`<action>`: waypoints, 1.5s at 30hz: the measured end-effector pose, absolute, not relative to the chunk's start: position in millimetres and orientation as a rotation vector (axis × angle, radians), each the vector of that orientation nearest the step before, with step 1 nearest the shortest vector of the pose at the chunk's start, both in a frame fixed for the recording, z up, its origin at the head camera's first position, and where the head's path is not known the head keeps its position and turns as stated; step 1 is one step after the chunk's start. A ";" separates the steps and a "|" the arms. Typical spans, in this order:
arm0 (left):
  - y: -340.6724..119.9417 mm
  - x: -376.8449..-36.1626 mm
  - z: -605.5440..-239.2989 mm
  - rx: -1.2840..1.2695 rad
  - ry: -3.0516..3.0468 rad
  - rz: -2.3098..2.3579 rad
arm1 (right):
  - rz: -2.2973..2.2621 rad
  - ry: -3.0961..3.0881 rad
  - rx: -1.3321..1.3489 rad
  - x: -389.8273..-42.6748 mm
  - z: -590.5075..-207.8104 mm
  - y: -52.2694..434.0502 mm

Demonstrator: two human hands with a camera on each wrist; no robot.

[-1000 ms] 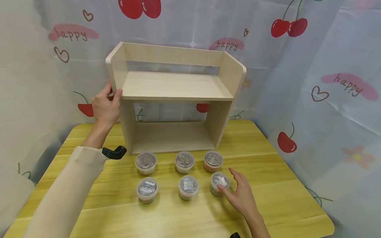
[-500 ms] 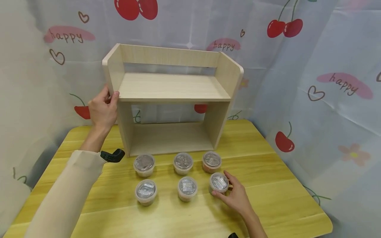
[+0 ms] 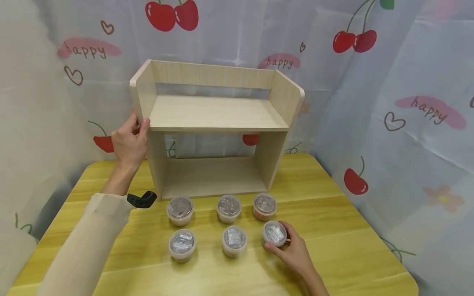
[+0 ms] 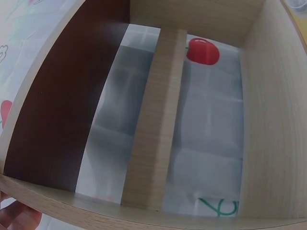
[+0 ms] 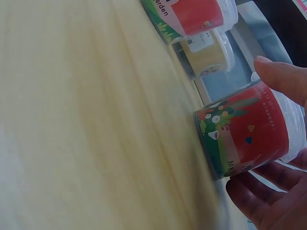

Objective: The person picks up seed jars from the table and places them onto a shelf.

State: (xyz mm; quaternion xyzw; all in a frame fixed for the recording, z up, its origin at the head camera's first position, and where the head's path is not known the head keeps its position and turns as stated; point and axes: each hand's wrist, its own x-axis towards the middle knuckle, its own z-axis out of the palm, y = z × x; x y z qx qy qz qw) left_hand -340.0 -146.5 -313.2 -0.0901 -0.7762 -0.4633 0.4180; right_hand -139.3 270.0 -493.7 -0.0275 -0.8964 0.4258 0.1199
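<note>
Hands first: my right hand (image 3: 292, 250) curls its fingers and thumb around the front-right cup (image 3: 274, 233), a small round tub with a clear lid, and the right wrist view shows its red printed label (image 5: 249, 136) cradled between thumb and fingers while its base sits on the yellow table (image 3: 352, 230). My left hand (image 3: 129, 139) grips the left side panel of the wooden shelf (image 3: 218, 113), thumb over the front edge, fingers behind; the left wrist view looks straight into the shelf's open frame (image 4: 153, 120). I judge the step in hand to be the pick-up of this cup, with the grasp closed but the lift not yet begun. The next move, as I read it, calls for a straight lift clear of the neighbouring cup (image 3: 264, 206) just behind it and the middle front cup (image 3: 234, 241) beside it, then a carry up and back toward the shelf, while the left hand steadies the frame. Three more cups stand in the two rows in front of the shelf's lower bay, and cherry-print curtains hang behind.
</note>
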 end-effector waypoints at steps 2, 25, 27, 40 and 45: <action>-146.1 -339.3 -313.8 -0.227 -1.944 -1.161 | 1.256 -2.612 -0.095 -138.9 -494.7 270.1; -145.3 -337.5 -314.3 -0.198 -1.964 -1.126 | 1.330 -2.467 -0.073 -136.1 -467.5 273.5; -145.0 -337.5 -314.4 -0.203 -1.959 -1.123 | 1.326 -2.444 -0.054 -136.7 -462.5 274.0; -143.7 -337.1 -314.8 -0.209 -1.955 -1.114 | 1.247 -2.391 0.059 -148.7 -428.5 275.1; -142.8 -335.6 -314.5 -0.200 -1.963 -1.113 | 1.186 -2.394 0.084 -156.2 -414.1 275.2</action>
